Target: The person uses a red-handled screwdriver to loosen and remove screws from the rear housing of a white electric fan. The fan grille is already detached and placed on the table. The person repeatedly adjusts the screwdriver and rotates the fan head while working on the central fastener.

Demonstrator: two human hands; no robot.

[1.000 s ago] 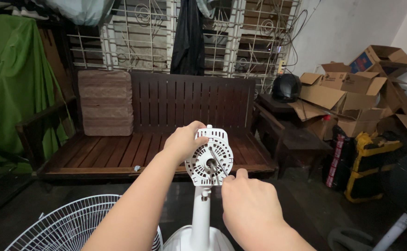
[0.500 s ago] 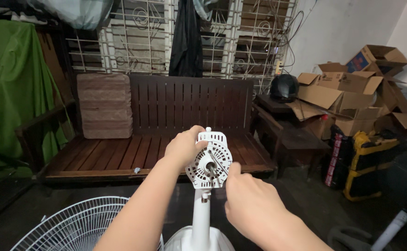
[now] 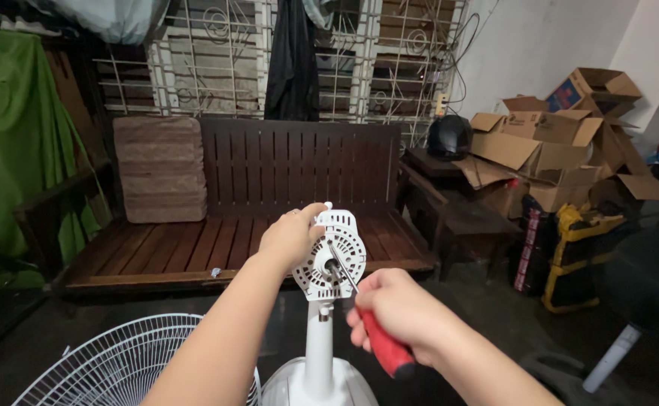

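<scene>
Fingers of the left hand (image 3: 293, 237) curl closed around the left rim of the white fan motor housing (image 3: 332, 256), which stands on its white post in front of the wooden bench (image 3: 269, 195). A white wire fan grille (image 3: 119, 368) lies lower left of the housing. Right hand (image 3: 401, 312), lower right of it, is wrapped tight on a red-handled screwdriver (image 3: 367, 323) whose tip meets the housing's centre

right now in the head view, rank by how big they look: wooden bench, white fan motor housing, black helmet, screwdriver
1. wooden bench
2. white fan motor housing
3. screwdriver and black helmet look alike; the screwdriver is much nearer, so unsure.
</scene>
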